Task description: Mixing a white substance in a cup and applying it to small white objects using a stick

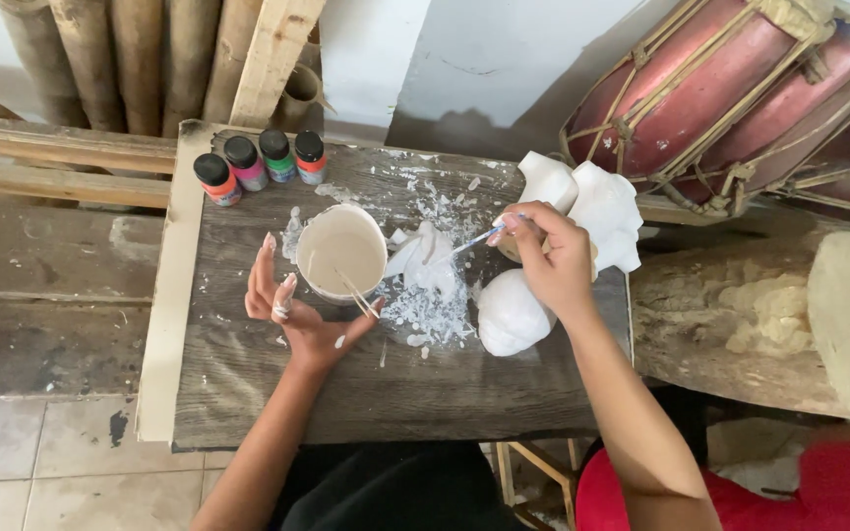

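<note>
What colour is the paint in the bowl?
White, in the bowl beside the left hand; head view.

Desk point(248, 393), near edge: bare boards, open passage. Centre: cup of white paint point(341, 249) with sticks, blocking. Far left corner: four paint bottles point(260, 162) in a row. Right side: white plaster figures point(582, 211) crowd the edge. Between cup and figures: narrow, paint-spattered gap.
</note>
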